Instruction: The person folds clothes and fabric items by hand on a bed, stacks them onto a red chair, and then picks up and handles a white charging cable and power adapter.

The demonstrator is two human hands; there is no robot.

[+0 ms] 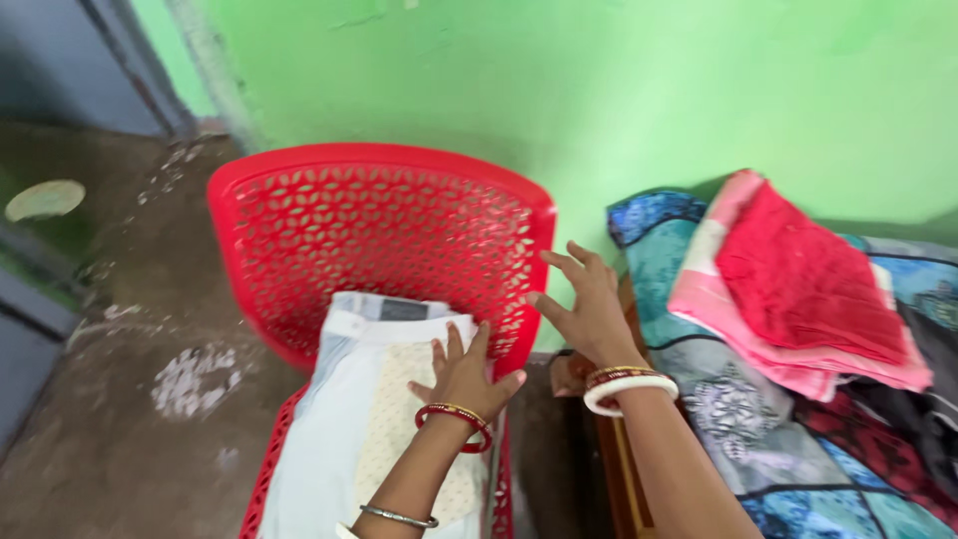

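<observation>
A red plastic chair (379, 215) with a perforated back stands against the green wall. Folded pale clothes (344, 419) lie on its seat, a light blue-white garment with a cream piece on top. My left hand (464, 374) rests flat on the cream piece, fingers spread, with red and metal bangles at the wrist. My right hand (589, 304) hovers open beside the chair back's right edge, fingers apart and holding nothing, with a white and red bangle at the wrist.
To the right lies a bed with a patterned blue patchwork cover (758, 419). A folded red and pink cloth (808, 289) sits on it. Bare grey concrete floor (130, 399) spreads to the left, with a dark doorway (60, 70) at the top left.
</observation>
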